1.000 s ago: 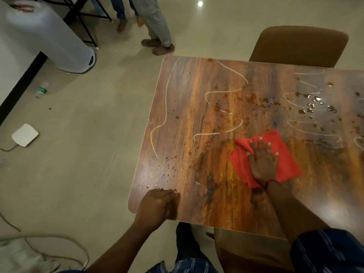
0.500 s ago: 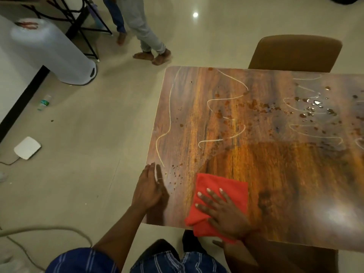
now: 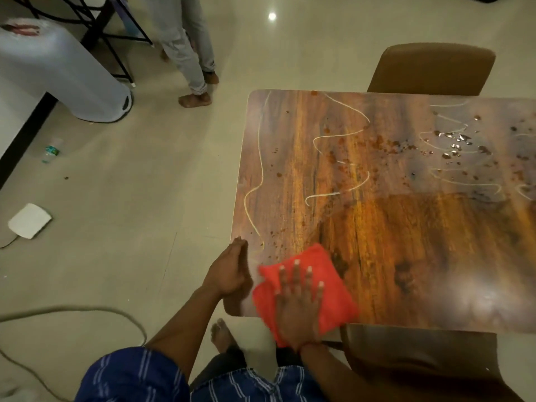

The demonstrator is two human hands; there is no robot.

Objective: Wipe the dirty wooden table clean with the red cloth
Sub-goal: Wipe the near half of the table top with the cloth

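Observation:
The wooden table (image 3: 406, 242) carries white squiggly lines, reddish-brown spots and shiny droplets over its far half; the near right part looks smeared and darker. The folded red cloth (image 3: 333, 294) lies at the table's near left corner, partly hanging over the near edge. My right hand (image 3: 298, 303) presses flat on the cloth with fingers spread. My left hand (image 3: 229, 271) rests against the table's left edge next to the cloth, fingers straight and holding nothing.
One brown chair (image 3: 432, 71) stands at the table's far side, another (image 3: 420, 361) at the near side. A person's legs (image 3: 188, 53) stand on the floor at upper left, by a white bin (image 3: 63, 71). A bottle (image 3: 52, 149), a white box (image 3: 29, 220) and a cable (image 3: 87, 310) lie on the floor.
My right hand has swept the cloth from the table's middle leftward and toward me to the near left corner. My left hand has shifted along the left edge, now beside the cloth.

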